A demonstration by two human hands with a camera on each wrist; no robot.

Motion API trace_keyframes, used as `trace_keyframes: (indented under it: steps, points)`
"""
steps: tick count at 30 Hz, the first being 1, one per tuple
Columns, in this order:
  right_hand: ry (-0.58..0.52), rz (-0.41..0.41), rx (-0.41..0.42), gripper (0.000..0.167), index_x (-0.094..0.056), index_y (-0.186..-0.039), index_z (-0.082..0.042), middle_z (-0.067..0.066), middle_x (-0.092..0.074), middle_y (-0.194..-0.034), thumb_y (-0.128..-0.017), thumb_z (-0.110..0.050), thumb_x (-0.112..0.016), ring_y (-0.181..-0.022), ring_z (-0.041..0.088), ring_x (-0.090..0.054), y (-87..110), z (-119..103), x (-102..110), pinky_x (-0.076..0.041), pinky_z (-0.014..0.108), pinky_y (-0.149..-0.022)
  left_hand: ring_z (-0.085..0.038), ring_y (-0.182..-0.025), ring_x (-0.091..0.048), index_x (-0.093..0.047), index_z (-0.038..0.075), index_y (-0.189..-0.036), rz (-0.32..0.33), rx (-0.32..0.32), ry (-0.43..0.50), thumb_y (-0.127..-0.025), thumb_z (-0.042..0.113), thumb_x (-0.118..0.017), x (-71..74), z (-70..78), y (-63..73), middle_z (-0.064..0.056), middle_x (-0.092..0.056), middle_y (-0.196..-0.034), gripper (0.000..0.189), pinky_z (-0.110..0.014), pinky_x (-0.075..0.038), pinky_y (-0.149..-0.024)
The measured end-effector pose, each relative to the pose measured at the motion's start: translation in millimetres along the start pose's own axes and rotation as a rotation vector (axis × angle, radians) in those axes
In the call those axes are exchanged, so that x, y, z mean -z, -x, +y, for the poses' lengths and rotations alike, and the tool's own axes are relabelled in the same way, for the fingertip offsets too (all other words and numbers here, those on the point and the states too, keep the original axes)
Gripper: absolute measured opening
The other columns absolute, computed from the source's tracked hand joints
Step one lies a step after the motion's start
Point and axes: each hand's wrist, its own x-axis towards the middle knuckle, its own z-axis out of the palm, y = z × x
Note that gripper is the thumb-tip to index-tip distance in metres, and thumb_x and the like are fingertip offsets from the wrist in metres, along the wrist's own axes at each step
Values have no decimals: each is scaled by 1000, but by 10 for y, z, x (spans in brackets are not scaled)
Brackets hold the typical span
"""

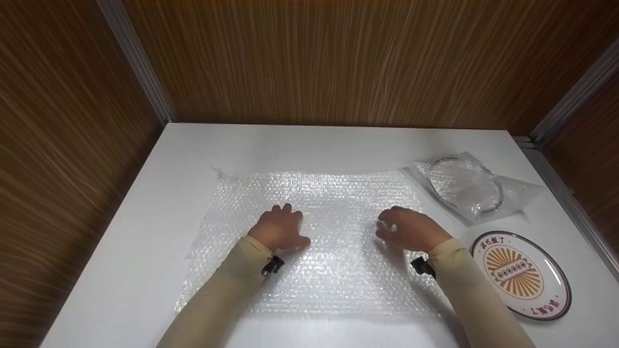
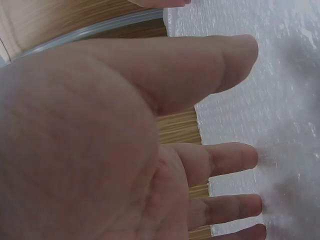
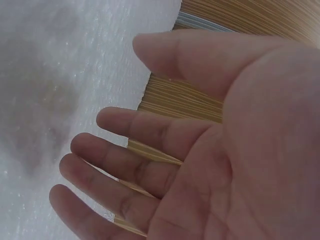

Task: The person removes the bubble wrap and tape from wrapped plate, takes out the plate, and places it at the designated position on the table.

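A sheet of clear bubble wrap lies spread on the white table. Over its left half is my left hand, fingers spread, with the fingertips at the sheet in the left wrist view. My right hand is above the sheet's right side, thumb apart from the lightly bent fingers. In the right wrist view its palm holds nothing and the bubble wrap shows beyond the fingertips. Whether either hand touches the sheet is hard to tell.
An oval plate with an orange sunburst print lies right of my right forearm. Behind it sits another dark-rimmed plate wrapped in bubble wrap. The white table meets wood-grain panels at the back.
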Motion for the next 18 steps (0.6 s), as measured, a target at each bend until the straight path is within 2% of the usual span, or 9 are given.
trace_keyframes:
  steps: [7, 15, 18]
  points:
    - [14, -6, 1, 18, -71, -107, -11, 0, -67, -95, -98, -27, -67, -86, 20, -64, 14, -11, 7, -55, 47, -79, -33, -98, -53, -67, 4, -104, -1, -6, -7, -88, 36, -68, 16, 23, 0, -12, -56, -105, 36, -49, -50, -85]
    - [8, -17, 2, 17, -72, -101, -11, 4, -70, -101, -99, -26, -66, -94, 28, -68, 13, -4, 25, -55, 52, -86, -32, -92, -57, -68, 4, -91, 7, 19, -47, -89, 34, -70, 58, 56, -32, -12, -60, -100, 30, -47, -52, -79]
    - [8, -22, 2, 21, -72, -105, -7, 8, -71, -105, -99, -26, -65, -98, 32, -68, 6, -2, 20, -54, 53, -89, -33, -93, -59, -70, 2, -97, 25, 27, -63, -90, 32, -68, 24, 61, -29, -13, -61, -101, 31, -49, -53, -79]
